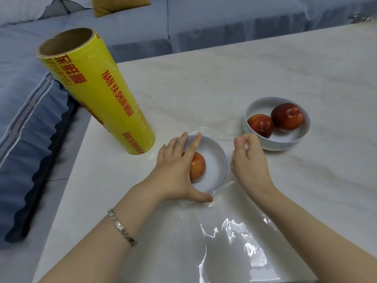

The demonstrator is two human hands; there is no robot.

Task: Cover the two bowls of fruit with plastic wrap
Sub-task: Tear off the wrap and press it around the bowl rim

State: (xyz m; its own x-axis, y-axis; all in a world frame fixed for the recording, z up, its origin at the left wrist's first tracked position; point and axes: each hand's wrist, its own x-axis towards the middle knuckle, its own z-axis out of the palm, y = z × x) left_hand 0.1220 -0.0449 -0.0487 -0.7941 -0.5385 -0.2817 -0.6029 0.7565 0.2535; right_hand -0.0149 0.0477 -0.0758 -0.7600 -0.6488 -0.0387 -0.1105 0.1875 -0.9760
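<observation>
A white bowl (217,158) with one red fruit (198,167) stands near the table's front, and a clear sheet of plastic wrap (230,237) lies over it and trails toward me across the table. My left hand (177,170) lies spread flat on the bowl's left side, pressing the wrap down, thumb at the near rim. My right hand (248,160) is just right of the bowl, fingers pinched together on the wrap's edge. A second white bowl (289,139) holding two red fruits (287,117) sits uncovered to the right. The yellow roll of wrap (102,94) stands upright at the left.
The white marble-look table (265,74) has its left edge beside a blue sofa (24,119). A yellow cushion (118,5) lies on the sofa at the back. A metal bracelet (122,227) is on my left wrist.
</observation>
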